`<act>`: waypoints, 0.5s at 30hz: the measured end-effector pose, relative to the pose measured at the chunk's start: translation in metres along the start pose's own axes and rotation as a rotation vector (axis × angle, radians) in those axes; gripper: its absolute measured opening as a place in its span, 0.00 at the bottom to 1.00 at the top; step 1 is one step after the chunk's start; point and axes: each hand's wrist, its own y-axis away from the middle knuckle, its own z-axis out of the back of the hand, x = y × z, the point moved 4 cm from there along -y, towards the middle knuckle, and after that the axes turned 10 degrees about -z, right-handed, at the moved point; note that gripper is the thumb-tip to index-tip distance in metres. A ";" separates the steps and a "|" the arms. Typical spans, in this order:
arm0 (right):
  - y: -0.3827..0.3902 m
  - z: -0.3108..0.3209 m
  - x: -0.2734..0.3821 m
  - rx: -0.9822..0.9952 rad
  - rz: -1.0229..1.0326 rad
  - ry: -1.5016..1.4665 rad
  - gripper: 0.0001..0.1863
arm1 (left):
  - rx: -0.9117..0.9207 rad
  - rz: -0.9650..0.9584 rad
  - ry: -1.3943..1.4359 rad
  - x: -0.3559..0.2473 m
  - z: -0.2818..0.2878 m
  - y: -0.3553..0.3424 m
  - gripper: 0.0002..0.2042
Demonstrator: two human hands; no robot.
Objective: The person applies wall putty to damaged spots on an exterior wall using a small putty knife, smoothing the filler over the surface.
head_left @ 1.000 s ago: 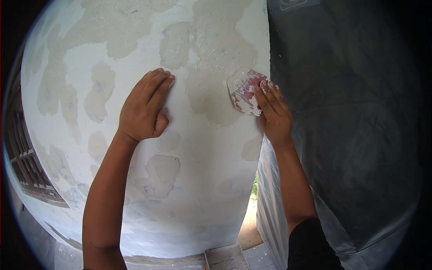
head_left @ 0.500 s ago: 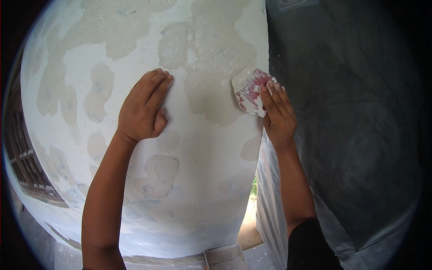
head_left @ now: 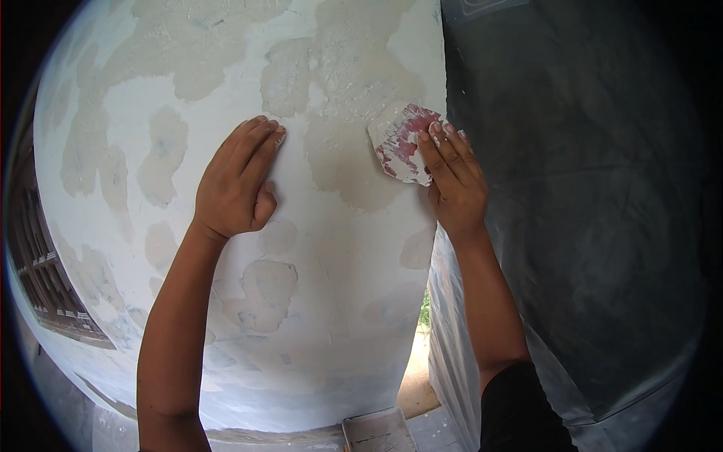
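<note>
A white wall [head_left: 331,256] with greyish patches of filler stands before me. My left hand [head_left: 236,178] rests against it, fingers stretched out together and thumb bent in, holding nothing. Close to the wall's right edge, my right hand [head_left: 456,178] grips a flat, angular red piece [head_left: 405,143] smeared with white putty, perhaps a putty spreader. Its fingers lie over the piece's right side; the thumb is hidden. The piece is against or very near the wall, beside a large filler patch [head_left: 339,162]. White smears mark the fingertips of both hands.
Right of the wall edge hangs a dark sheet [head_left: 580,188], with clear plastic sheeting [head_left: 453,331] below. A putty-smeared tray [head_left: 379,432] sits low at the wall's foot. Far left is a brown slatted frame [head_left: 49,264]. Daylight shows through a gap [head_left: 416,373].
My right hand has shifted slightly left and upward with the red piece, which now sits further in from the wall's edge. My left hand has hardly moved.
</note>
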 end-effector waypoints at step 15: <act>0.013 -0.010 -0.009 0.072 -0.056 -0.043 0.23 | -0.006 0.001 0.011 0.002 0.000 0.000 0.31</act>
